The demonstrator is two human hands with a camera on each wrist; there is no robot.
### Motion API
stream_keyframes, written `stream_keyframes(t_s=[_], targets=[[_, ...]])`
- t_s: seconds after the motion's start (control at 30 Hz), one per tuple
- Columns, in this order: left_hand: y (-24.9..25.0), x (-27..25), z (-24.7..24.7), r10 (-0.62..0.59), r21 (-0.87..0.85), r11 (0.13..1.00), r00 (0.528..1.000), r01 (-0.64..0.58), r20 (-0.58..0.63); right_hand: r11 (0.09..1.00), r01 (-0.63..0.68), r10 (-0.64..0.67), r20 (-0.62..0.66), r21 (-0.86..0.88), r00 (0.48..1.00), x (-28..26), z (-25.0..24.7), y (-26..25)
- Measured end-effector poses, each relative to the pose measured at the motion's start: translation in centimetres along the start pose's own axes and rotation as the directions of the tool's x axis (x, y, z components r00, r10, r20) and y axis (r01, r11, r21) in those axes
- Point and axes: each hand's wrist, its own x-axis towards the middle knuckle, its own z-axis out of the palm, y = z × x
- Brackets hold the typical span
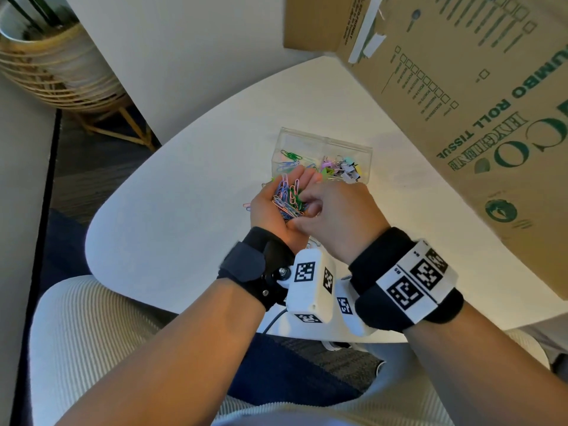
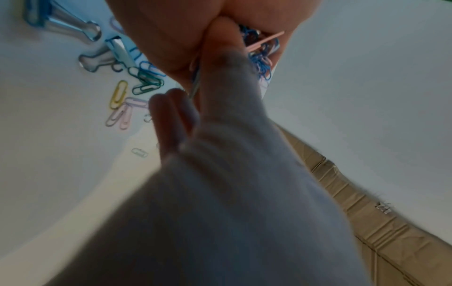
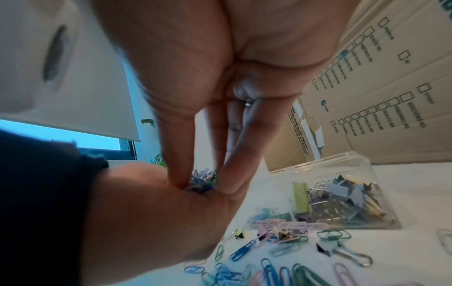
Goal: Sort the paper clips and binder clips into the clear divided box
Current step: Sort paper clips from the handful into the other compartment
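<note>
My left hand (image 1: 278,192) lies palm up and cupped, carrying a pile of coloured paper clips (image 1: 289,199). From the right, my right hand (image 1: 309,203) reaches over it. Its thumb and fingertips (image 3: 229,185) pinch into the pile (image 3: 199,186) on the left palm. Just beyond both hands stands the clear divided box (image 1: 325,139). Its left compartment holds paper clips (image 1: 290,158), its right one binder clips (image 1: 344,169). Loose paper clips (image 3: 269,271) and a few binder clips (image 3: 342,251) lie on the table under and in front of the hands.
The white rounded table (image 1: 184,195) has a large cardboard box (image 1: 461,103) standing along its right side, close behind the clear box. A woven plant basket (image 1: 46,63) sits on the floor at the far left. My knees are under the near table edge.
</note>
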Motion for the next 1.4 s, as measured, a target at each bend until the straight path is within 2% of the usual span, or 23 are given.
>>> stream_keyframes(t_s=[0.1, 0.2, 0.3, 0.37, 0.47, 0.53, 0.63, 0.7, 0.9, 1.0, 1.07, 1.17, 1.2, 1.3, 1.4], targets=[[0.2, 0.1, -0.1, 0.024, 0.02, 1.0, 0.999, -0.023, -0.023, 0.998, 0.055, -0.054, 0.021, -0.013, 0.998, 0.2, 0.4, -0.4], [0.2, 0.0, -0.2, 0.021, 0.04, 0.999, 0.999, -0.019, -0.03, 0.995, 0.099, -0.099, -0.015, -0.014, 0.995, 0.2, 0.7, -0.2], [0.3, -0.1, -0.2, -0.003, 0.043, 0.999, 0.999, 0.004, -0.041, 0.974, 0.072, -0.056, -0.079, 0.213, 0.995, 0.2, 0.8, 0.6], [0.6, -0.1, -0.2, -0.008, 0.037, 0.999, 0.999, 0.009, -0.04, 0.883, -0.005, 0.049, -0.082, 0.469, 0.995, 0.3, 0.8, 1.1], [1.1, -0.5, -0.3, -0.037, 0.045, 0.998, 0.999, 0.036, 0.013, 0.587, -0.129, 0.19, 0.019, 0.799, 0.982, 0.7, 0.1, 1.4], [1.3, -0.8, -0.4, -0.065, 0.056, 0.996, 0.997, 0.063, 0.041, 0.443, -0.154, 0.199, 0.071, 0.883, 0.977, 1.3, -0.7, 1.4], [1.9, -0.4, -1.2, -0.017, -0.003, 1.0, 1.0, 0.017, -0.012, 0.386, -0.115, 0.182, 0.046, 0.915, 0.982, 2.7, -2.1, 1.3], [2.2, -0.2, -1.7, 0.003, -0.004, 1.0, 0.998, -0.004, -0.055, 0.421, -0.1, 0.221, 0.005, 0.902, 0.975, 4.2, -2.7, 1.4], [2.4, -0.8, -2.1, 0.007, 0.038, 0.999, 0.997, -0.004, -0.071, 0.612, -0.104, 0.247, -0.064, 0.784, 0.967, 7.9, -2.0, 1.3], [2.5, -0.8, -2.1, 0.013, 0.028, 1.0, 0.997, -0.011, -0.079, 0.735, -0.148, 0.268, -0.083, 0.662, 0.96, 8.8, -1.1, 1.5], [2.6, -0.8, -2.1, 0.018, 0.03, 0.999, 0.996, -0.015, -0.084, 0.831, -0.141, 0.245, -0.127, 0.538, 0.961, 8.5, -1.1, 1.3], [2.6, -0.6, -1.9, 0.034, 0.033, 0.999, 0.996, -0.031, -0.085, 0.907, -0.004, 0.105, -0.216, 0.422, 0.971, 7.0, -1.6, 0.3], [2.7, -0.5, -1.8, 0.045, 0.03, 0.999, 0.996, -0.043, -0.081, 0.918, 0.028, 0.058, -0.204, 0.396, 0.977, 6.3, -1.5, 0.1], [2.7, -0.4, -1.5, 0.066, 0.046, 0.997, 0.996, -0.063, -0.066, 0.947, 0.05, -0.031, -0.064, 0.316, 0.997, 4.5, -1.1, -0.3], [2.4, -0.7, -1.4, 0.049, 0.028, 0.998, 0.998, -0.048, -0.041, 0.983, 0.064, -0.059, -0.034, 0.173, 0.998, 3.6, -0.7, -0.4]])
